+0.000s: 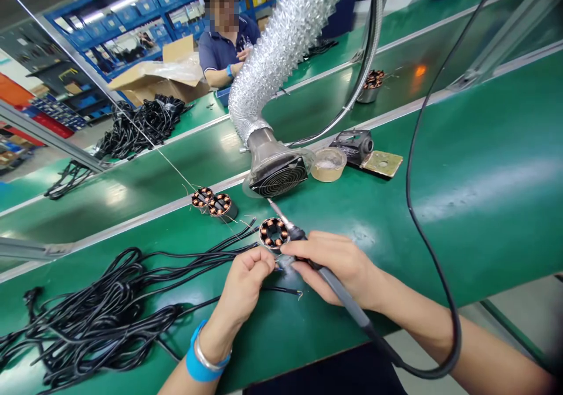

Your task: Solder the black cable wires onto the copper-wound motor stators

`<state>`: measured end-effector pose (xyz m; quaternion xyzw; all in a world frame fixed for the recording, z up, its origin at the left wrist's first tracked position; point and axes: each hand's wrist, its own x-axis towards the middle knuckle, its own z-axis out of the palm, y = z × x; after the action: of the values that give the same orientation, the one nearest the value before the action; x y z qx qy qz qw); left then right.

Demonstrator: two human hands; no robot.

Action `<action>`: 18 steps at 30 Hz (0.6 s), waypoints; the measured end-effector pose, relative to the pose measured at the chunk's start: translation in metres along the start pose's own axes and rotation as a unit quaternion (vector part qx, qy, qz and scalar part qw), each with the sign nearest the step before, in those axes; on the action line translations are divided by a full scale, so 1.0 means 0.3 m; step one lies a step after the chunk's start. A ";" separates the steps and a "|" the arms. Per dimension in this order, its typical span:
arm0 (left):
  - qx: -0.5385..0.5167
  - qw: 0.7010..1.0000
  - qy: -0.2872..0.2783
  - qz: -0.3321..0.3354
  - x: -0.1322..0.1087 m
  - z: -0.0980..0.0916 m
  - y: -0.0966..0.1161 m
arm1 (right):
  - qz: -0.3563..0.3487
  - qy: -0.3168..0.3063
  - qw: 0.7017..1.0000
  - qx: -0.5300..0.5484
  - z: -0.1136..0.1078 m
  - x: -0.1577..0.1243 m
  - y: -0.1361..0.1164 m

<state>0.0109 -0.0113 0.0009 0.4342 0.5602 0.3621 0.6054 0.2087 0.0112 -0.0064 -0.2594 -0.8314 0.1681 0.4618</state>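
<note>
Green work bench (484, 166) fills a busy shop. The left hand (246, 283) pinches its fingers together on a wire end (278, 264), holding it right beside the copper coil ring (273, 233) on the bench. The right hand (338, 263) is wrapped tight around a soldering iron (292, 230) like a pen, with the hot tip pointing away from the fingers. A big hose mouth (278, 175) sits close behind, likely to suck up smoke. Black wires (101, 318) lie piled at the left, near at hand.

Right hand (338, 263) grips soldering iron (290, 228); left hand (246, 283) pinches wire (281, 290).
</note>
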 end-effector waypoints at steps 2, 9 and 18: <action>0.001 1.000 -0.005 -0.007 -0.003 0.002 0.002 | 0.020 0.021 0.999 0.023 -0.018 -0.007 -0.015; 0.004 1.000 -0.017 -0.015 -0.009 0.005 0.001 | 0.074 0.059 0.994 0.049 -0.028 -0.039 -0.065; -0.005 1.000 -0.015 -0.023 -0.008 0.003 0.008 | 0.154 0.090 0.976 0.123 -0.114 -0.077 -0.103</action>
<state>0.0118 -0.0128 0.0041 0.4235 0.5591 0.3447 0.6239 0.2394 -0.0259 0.0118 -0.3395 -0.7095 0.3139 0.5319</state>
